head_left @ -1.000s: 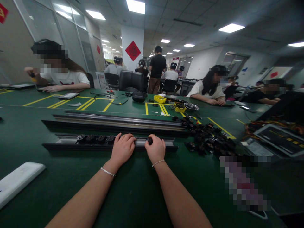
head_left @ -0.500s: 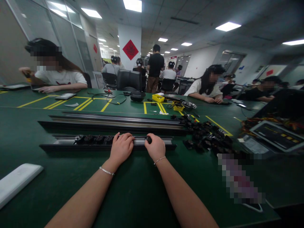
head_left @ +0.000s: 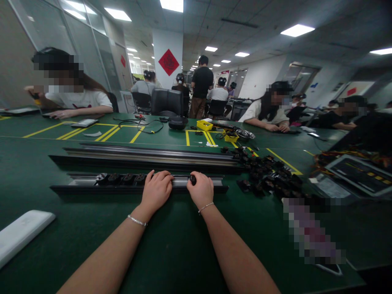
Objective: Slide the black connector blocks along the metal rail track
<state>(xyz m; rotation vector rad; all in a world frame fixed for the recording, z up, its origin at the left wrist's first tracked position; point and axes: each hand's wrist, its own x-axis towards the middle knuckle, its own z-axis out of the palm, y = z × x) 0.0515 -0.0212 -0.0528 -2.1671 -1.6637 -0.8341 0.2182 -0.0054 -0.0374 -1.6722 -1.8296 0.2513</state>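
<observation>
A black metal channel (head_left: 82, 190) with a silvery inner floor lies crosswise in front of me. Several black socket-like modules (head_left: 114, 179) sit in a row in its left half. My left hand (head_left: 158, 187) is bent over the channel just right of that row, its fingers curled down; whatever lies beneath the palm is hidden. Farther right along the channel, my right hand (head_left: 200, 188) pinches a small black module (head_left: 192, 179) between thumb and fingers, at the level of the channel's floor. Both wrists wear thin bracelets.
Behind the channel lie longer black rails (head_left: 147, 158). A heap of black modules (head_left: 269, 173) spreads to the right. A white case (head_left: 21, 232) lies at left, and a boxed device with wires (head_left: 361, 171) at right. Co-workers sit across the green table (head_left: 171, 253).
Both hands keep nearly the same pose on the channel. The view has shifted very slightly; nothing has visibly been taken up or let go.
</observation>
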